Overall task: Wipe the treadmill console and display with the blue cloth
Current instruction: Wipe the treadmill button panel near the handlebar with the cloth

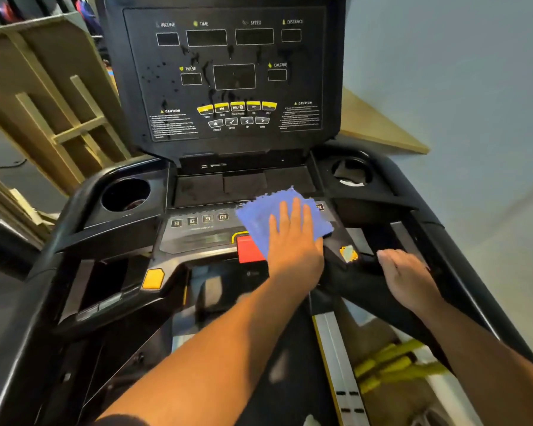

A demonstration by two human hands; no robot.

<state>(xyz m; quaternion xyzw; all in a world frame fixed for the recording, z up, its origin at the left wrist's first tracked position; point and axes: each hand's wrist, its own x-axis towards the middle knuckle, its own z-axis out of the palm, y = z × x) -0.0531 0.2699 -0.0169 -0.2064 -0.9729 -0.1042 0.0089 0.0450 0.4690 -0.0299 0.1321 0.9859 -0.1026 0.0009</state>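
The black treadmill console [197, 238] fills the middle of the view, with its upright display panel [228, 75] behind it. Dark wet drips and droplets run down the display. The blue cloth [268, 213] lies flat on the console's lower button panel, partly over the red stop button [248, 249]. My left hand [293, 241] presses on the cloth with the fingers spread and pointing toward the display. My right hand [406, 273] rests on the right black handlebar [351, 284], fingers curled over it.
Cup holders sit at the console's left [125, 195] and right [351, 172]. A yellow button [153, 278] is on the left handlebar. Wooden frames [53, 103] stand to the left, a grey wall to the right. Yellow straps [391, 367] lie below beside the belt.
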